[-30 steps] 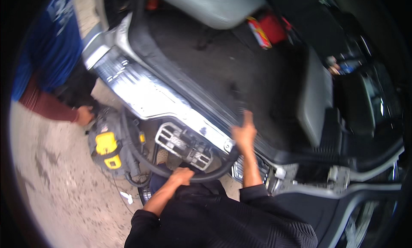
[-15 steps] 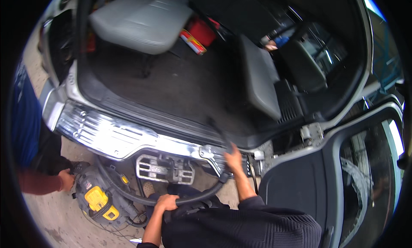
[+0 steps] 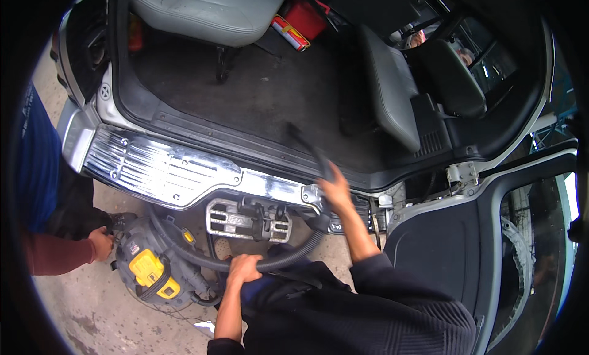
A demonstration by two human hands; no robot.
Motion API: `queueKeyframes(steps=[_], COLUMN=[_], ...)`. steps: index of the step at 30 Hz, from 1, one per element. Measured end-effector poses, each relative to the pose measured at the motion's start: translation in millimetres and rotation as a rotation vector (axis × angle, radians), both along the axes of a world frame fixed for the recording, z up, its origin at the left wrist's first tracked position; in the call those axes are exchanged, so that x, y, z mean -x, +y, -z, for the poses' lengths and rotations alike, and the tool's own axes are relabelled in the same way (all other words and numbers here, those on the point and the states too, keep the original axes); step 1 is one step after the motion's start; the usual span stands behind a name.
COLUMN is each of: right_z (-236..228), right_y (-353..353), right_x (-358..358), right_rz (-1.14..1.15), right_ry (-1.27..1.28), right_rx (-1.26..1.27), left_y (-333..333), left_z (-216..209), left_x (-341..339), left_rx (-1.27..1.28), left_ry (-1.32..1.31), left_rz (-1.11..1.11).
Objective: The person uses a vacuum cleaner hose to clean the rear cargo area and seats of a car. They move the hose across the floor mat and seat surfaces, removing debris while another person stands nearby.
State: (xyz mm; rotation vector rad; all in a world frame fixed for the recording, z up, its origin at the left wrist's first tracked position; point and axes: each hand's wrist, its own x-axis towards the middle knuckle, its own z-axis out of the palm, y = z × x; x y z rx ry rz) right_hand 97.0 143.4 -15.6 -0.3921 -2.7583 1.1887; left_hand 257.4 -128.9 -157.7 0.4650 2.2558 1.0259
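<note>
My right hand (image 3: 335,188) is closed around the dark vacuum wand (image 3: 313,149) above the shiny metal door sill. The wand reaches over the edge onto the dark vehicle floor (image 3: 239,103); its tip is blurred. Lower down, my left hand (image 3: 245,269) grips the ribbed black hose (image 3: 300,254), which curves between the wand and the grey and yellow vacuum cleaner (image 3: 136,247) on the ground at the left.
Another person's hand (image 3: 101,243) is at the vacuum cleaner's left side. Grey seats (image 3: 205,17) stand inside the vehicle, with a red box (image 3: 305,19) between them. A metal step (image 3: 236,223) juts below the sill. The open door (image 3: 429,263) is at right.
My right hand has pushed the wand farther in over the floor, its tip shifting left. My left hand keeps its hold on the hose. The whole view has shifted slightly.
</note>
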Motion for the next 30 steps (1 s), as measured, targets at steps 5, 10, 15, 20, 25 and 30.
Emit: queueKeyframes(steps=[5, 10, 15, 20, 25, 30], right_z=[-30.0, 4.2, 7.6, -18.9, -25.6, -32.9], right_y=[96.0, -90.1, -134.7, 0.2, 49.2, -144.9], right_x=[-82.3, 7.7, -12.1, -57.9, -63.7, -38.3], right_rz=[0.814, 0.195, 0.043, 0.342, 0.620, -0.126], right_ry=[-0.215, -0.097, -0.145, -0.183, -0.114, -0.255], right_rx=[-0.023, -0.206, 0.116, 0.395, 0.251, 0.072], left_y=[71.1, -34.1, -97.8, -21.1, 19.0, -57.6], left_z=[-5.5, 0.2, -12.9, -25.6, -21.9, -4.7], left_x=[-10.5, -52.1, -49.8, 13.7, 8.1, -61.8], left_rx=[-0.125, 0.015, 0.199, 0.206, 0.096, 0.260], left_ry=[-0.027, -0.127, -0.198, -0.085, -0.089, -0.162], left_rz=[0.356, -0.090, -0.146, 0.309, 0.337, 0.119])
